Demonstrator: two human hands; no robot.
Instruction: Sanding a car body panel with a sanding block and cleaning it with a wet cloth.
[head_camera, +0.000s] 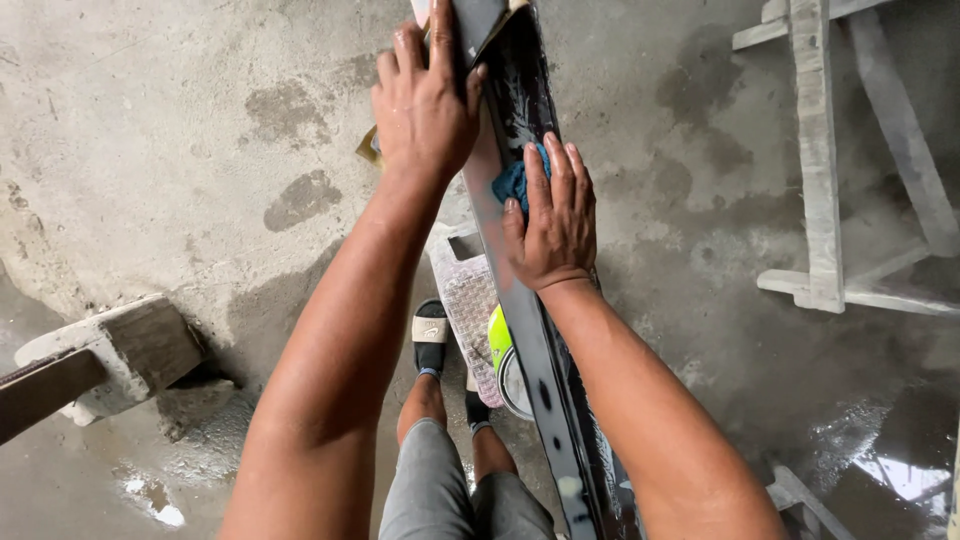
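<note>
A long, narrow, glossy black panel runs from the top centre down to the bottom of the view, wet and smeared. My left hand lies flat on its far end, fingers spread, pressing a dark sheet against it. My right hand rests palm-down on the panel's middle, pressing a blue cloth that peeks out from under the fingers. Both forearms reach forward over my legs.
Under the panel sit a pale woven plastic basket and a yellow-green round container. My sandalled foot stands on the wet concrete floor. A concrete-caked wooden frame lies at right, a concrete block at left.
</note>
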